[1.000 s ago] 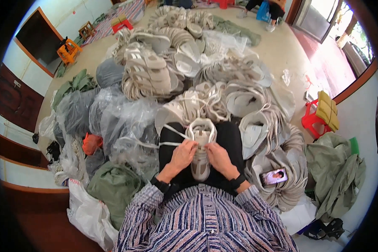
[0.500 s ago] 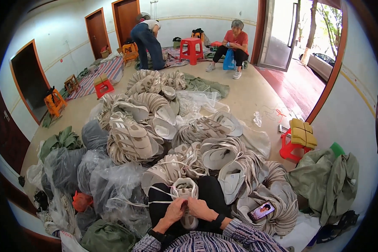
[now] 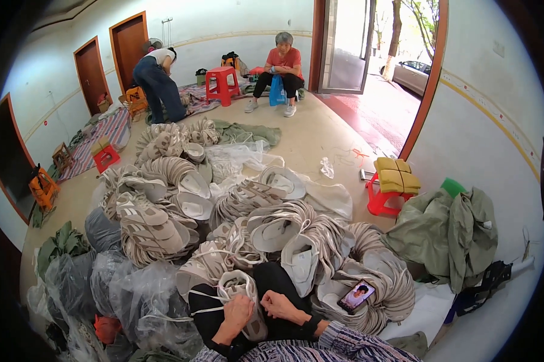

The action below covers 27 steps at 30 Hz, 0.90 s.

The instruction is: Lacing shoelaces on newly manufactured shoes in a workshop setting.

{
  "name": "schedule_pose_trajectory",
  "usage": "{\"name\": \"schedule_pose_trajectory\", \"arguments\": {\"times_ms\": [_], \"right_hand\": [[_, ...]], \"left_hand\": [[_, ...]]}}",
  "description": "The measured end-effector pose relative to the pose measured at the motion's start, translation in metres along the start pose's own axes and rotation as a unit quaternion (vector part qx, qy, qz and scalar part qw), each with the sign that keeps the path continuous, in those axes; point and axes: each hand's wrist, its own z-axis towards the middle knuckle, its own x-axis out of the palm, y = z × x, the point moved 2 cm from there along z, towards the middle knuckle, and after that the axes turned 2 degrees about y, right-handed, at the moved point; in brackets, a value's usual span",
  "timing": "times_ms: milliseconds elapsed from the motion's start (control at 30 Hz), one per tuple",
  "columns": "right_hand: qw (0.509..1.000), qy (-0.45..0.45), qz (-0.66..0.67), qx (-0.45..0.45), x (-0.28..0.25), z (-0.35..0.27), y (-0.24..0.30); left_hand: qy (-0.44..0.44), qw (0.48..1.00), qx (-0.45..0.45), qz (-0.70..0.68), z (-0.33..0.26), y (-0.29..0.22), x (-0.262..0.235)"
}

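Note:
A beige shoe upper [image 3: 257,329] with pale trim lies across my lap, between my dark-trousered knees. My left hand [image 3: 239,311] is closed over its lacing area, fingers curled onto the upper. A white shoelace [image 3: 204,294] trails out to the left of the shoe. Just right of the upper, apart from it, my right hand [image 3: 281,306] is closed in a pinch; whatever is between the fingertips is too small to make out. In front of my knees are bundled stacks of similar shoe uppers [image 3: 154,223], nested in curved rows.
A phone [image 3: 356,297] with a lit screen rests on uppers at my right. Clear plastic bags [image 3: 154,295] crowd the left. Green cloth [image 3: 426,226] and a red stool [image 3: 382,198] bearing yellow pads [image 3: 397,176] are at right. Farther off, one person [image 3: 157,84] bends over and another [image 3: 282,72] sits.
My view has swung to the right, so the room appears shifted left. My hands, together over the shoe before, are now apart, the right one drawn off to the right.

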Motion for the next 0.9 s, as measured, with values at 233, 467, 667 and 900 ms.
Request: {"name": "schedule_pose_trajectory", "arguments": {"times_ms": [233,467,667,900], "right_hand": [[0.94,0.076,-0.126,-0.309,0.02,0.013,-0.003],[0.923,0.1,-0.128,-0.349,0.022,0.014,-0.001],[0.892,0.133,-0.293,-0.317,0.048,-0.019,0.013],[0.925,0.062,-0.229,-0.296,0.027,-0.026,0.027]], "left_hand": [[0.055,0.982,0.147,-0.106,-0.013,0.014,-0.018],[0.058,0.971,0.097,-0.211,-0.018,0.024,-0.031],[0.245,0.967,-0.025,-0.072,0.024,0.02,-0.018],[0.207,0.977,0.044,-0.026,0.024,0.024,-0.014]]}}
